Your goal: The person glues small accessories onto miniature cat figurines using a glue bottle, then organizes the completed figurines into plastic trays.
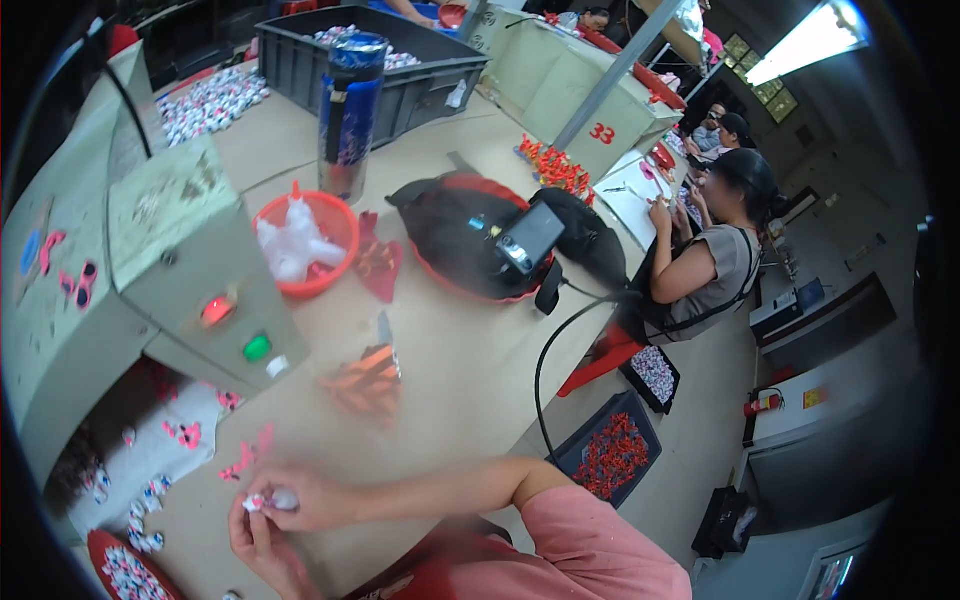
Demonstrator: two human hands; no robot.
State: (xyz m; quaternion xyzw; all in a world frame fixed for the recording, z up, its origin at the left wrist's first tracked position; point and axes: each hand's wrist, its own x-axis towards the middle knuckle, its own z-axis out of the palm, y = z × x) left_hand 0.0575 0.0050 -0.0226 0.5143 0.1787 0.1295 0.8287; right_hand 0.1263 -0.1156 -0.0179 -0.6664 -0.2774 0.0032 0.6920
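Near the lower left, my two hands meet low over the beige table. My left hand [268, 560] is closed, its fingertips pinching a small white-and-pink toy piece [254, 502]. From the right, my right hand [312, 492] reaches in with bent fingers closed at the same piece. A whitish rounded thing [285, 499] shows at its fingertips, too blurred to name. Just beyond my hands lie loose pink pieces [247, 455]. White-and-blue pieces [147, 525] lie to their left, beside a red bowl [95, 545] full of small white pieces.
A pale green machine [190, 270] with lit buttons stands at left. Beyond are an orange-red basket [350, 215] of white bottles, a blue tumbler [350, 120], an orange-striped cloth [365, 385], a black bag [450, 235] and a grey crate [425, 95]. A co-worker [705, 240] sits at right.
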